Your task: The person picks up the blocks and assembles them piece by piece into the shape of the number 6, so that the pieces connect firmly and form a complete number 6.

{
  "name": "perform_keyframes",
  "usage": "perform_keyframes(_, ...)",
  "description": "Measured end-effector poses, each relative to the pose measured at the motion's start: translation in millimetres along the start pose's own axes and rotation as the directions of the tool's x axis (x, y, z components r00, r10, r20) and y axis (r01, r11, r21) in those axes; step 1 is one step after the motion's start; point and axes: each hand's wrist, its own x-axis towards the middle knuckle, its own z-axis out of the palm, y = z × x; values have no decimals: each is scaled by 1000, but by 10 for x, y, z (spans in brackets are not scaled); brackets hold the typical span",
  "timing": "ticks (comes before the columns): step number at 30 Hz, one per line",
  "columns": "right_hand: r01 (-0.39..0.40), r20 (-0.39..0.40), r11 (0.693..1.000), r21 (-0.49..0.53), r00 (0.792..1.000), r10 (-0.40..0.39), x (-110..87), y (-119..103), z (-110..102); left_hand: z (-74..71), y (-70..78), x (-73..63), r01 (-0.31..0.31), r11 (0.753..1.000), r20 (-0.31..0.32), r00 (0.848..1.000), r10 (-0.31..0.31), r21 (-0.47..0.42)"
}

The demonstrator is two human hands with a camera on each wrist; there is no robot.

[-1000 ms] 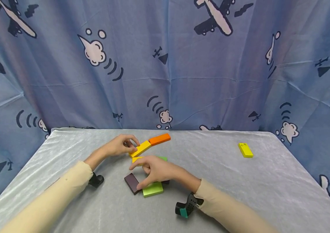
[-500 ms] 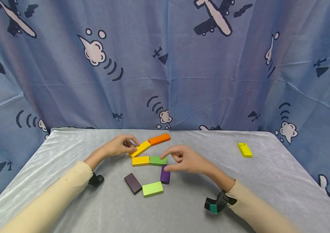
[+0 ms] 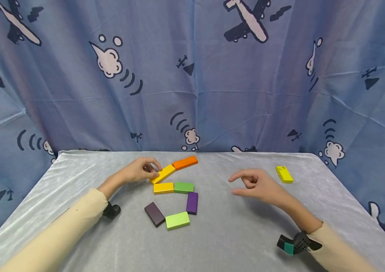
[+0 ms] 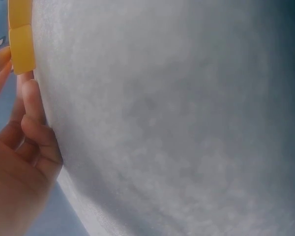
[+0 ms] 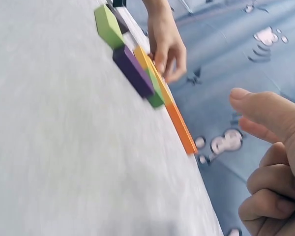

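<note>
In the head view my left hand (image 3: 140, 170) pinches the near-left end of a yellow block (image 3: 166, 172) between thumb and fingers. An orange block (image 3: 185, 163) meets its far end. Just in front, a second yellow block (image 3: 163, 188) lies end to end with a green block (image 3: 184, 187). A purple block (image 3: 192, 203) runs toward me from the green one. Closer still are a lime-green block (image 3: 177, 220) and a dark plum block (image 3: 155, 214), corners together. My right hand (image 3: 258, 186) hovers to the right, holding nothing, with thumb and index finger apart and the other fingers curled.
A bright yellow block (image 3: 284, 174) lies alone at the far right, beyond my right hand. Pale cloth (image 3: 223, 241) covers the table. A blue curtain (image 3: 192, 75) with airplane prints hangs behind its back edge.
My right hand has moved from over the front blocks, past the green and purple ones, well to the right, uncovering them. The left hand and the blocks stay in place.
</note>
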Motion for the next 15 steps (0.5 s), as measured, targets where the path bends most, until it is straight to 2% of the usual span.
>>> perform_keyframes(3,4,-39,1000,8,999,-4,-151,68,-130,2,0,4,-2,1000,3,1000,2,-4)
perform_keyframes(6,-25,-84,1000,-7,996,24,-308,132,-262,7,-3,12,1,1000,3,1000,-1,-1)
perform_keyframes(10,-110,-149,991,-73,984,98,-499,220,-449,10,4,20,-3,1000,-2,1000,3,6)
perform_keyframes(15,-221,-211,964,-149,960,187,-686,329,-673,6,6,17,-15,1000,2,1000,15,4)
